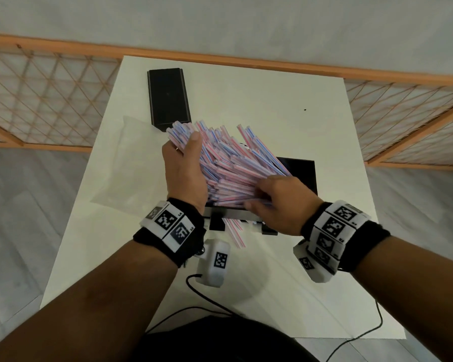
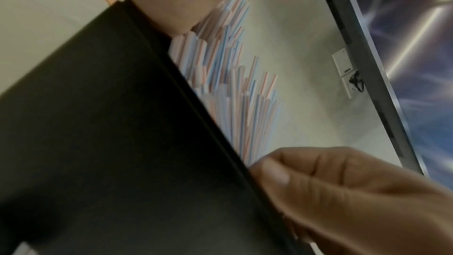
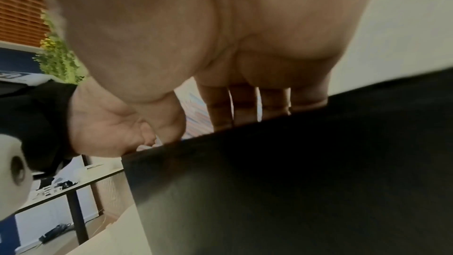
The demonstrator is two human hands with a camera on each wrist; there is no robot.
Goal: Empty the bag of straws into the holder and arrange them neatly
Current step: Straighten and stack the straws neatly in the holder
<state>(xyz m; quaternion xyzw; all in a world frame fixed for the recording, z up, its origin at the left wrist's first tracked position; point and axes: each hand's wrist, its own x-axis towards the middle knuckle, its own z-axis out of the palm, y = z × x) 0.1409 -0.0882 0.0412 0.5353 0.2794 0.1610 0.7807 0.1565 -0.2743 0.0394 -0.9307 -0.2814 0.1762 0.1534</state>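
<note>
A thick bundle of red-and-blue striped straws (image 1: 228, 163) leans to the left out of a black box-shaped holder (image 1: 301, 173) in the middle of the white table (image 1: 285, 105). My left hand (image 1: 181, 143) grips the bundle's upper left side, thumb on top. My right hand (image 1: 256, 194) holds the straws' near ends at the holder's front rim. In the left wrist view the straws (image 2: 235, 92) fan above the holder's wall (image 2: 110, 123), beside my right hand (image 2: 318, 181). The right wrist view has the right fingers (image 3: 220, 108) reaching down inside the holder (image 3: 294, 181). The empty clear bag (image 1: 123, 163) lies left.
A few loose straws (image 1: 234, 232) lie on the table under the holder's front edge. A black lid (image 1: 168, 96) lies flat at the far left of the table. A wooden lattice fence (image 1: 45, 100) runs behind the table. A black cable (image 1: 207, 296) trails across the near edge.
</note>
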